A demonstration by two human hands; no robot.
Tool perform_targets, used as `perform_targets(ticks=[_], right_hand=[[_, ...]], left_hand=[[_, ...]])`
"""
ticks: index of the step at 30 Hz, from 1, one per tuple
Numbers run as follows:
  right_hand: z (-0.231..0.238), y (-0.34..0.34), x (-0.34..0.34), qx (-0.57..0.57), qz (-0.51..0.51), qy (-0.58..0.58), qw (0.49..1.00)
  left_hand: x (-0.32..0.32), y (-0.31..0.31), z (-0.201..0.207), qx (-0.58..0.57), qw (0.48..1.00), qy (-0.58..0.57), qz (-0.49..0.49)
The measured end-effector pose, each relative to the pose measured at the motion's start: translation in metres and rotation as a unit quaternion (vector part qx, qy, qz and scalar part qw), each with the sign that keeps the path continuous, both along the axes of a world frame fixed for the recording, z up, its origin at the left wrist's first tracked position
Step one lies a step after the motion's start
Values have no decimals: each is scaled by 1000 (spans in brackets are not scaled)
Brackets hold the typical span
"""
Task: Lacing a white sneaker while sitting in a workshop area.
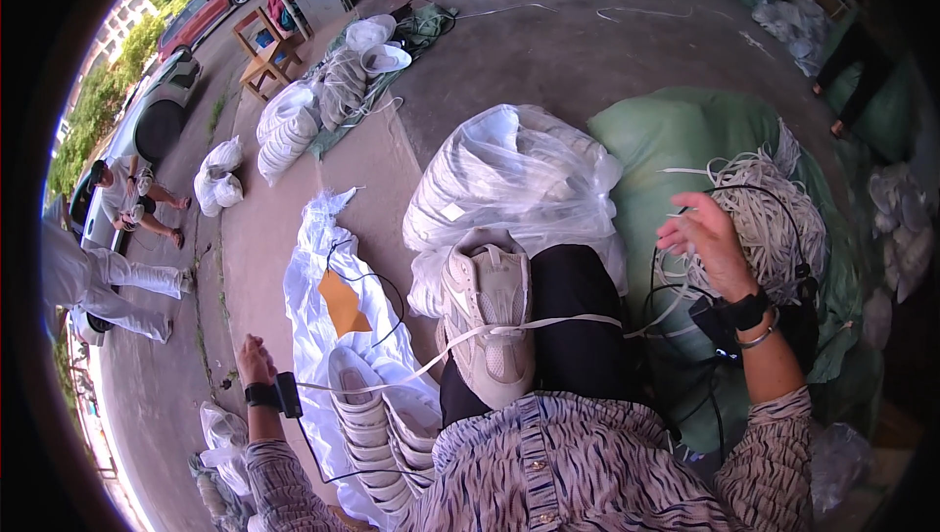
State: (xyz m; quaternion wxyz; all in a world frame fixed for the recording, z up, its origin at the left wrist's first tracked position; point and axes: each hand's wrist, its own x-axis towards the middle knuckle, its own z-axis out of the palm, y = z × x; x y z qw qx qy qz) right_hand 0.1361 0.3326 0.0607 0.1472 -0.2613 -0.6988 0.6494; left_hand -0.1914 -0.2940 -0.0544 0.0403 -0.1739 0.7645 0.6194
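A beige and white sneaker (pixel 490 322) rests on my lap, its toe toward me. A pale flat shoelace (pixel 563 320) crosses it and stretches out to both sides. My left hand (pixel 257 361) is held out low at the left, fingers curled closed, with the lace running toward its wrist. My right hand (pixel 707 241) is raised at the right, fingers bent, near a big heap of white laces (pixel 769 229); the lace runs toward it and its end is hidden there. Beside my left leg, nested white shoes (pixel 367 434) stand in a row on a white plastic sheet (pixel 308 277).
Ahead lies a clear plastic bag (pixel 509 175) of shoes. A green sack (pixel 646 131) carries the lace heap. Black cables (pixel 720 410) hang around my right arm. More bagged shoes (pixel 289 131), a wooden chair (pixel 264 57), parked cars and other people are farther off.
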Motion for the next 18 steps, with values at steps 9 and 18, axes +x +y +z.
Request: perform_targets(ticks=[9,18], right_hand=[[-54,-135,-60,97,223,5,970],[-68,-141,-46,333,193,39,922]], left_hand=[[154,277,87,154,891,13,-427],[195,233,43,-161,871,50,-462]])
